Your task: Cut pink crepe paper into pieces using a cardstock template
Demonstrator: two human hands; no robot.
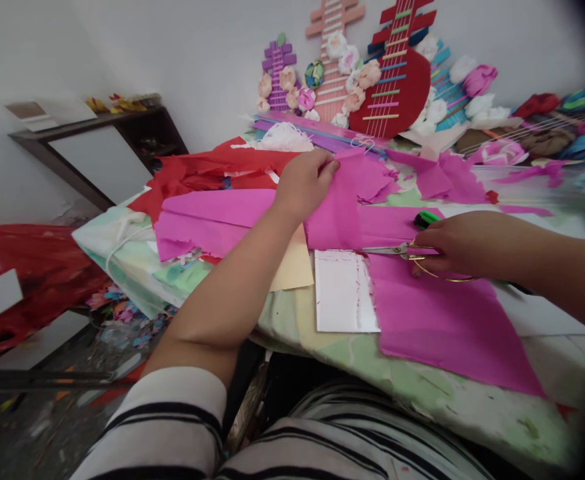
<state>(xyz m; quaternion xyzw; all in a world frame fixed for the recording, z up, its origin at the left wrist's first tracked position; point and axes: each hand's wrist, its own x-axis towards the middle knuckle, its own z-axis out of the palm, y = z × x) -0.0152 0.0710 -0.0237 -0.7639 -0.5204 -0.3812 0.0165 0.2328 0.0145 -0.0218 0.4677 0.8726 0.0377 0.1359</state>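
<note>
Magenta paper (447, 320) spreads over the table in front of me, with its near part hanging toward the table's edge. My left hand (306, 181) pinches the far edge of a magenta piece (333, 217). In my right hand (455, 245) are gold-handled scissors (397, 251), their blades pointing left along the magenta paper. A green-and-black tool (426, 219) shows just above the right hand's fingers. Under the blades lies a white card (345, 293) with frayed reddish marks, next to a cream sheet (296, 263).
Red paper (192, 175) lies at the back left of the cloth-covered table (292, 320). Decorated instrument shapes, a red one (399, 93) among them, lean on the wall amid paper flowers. A dark shelf (102, 143) and a red plastic bag (37, 267) are at the left.
</note>
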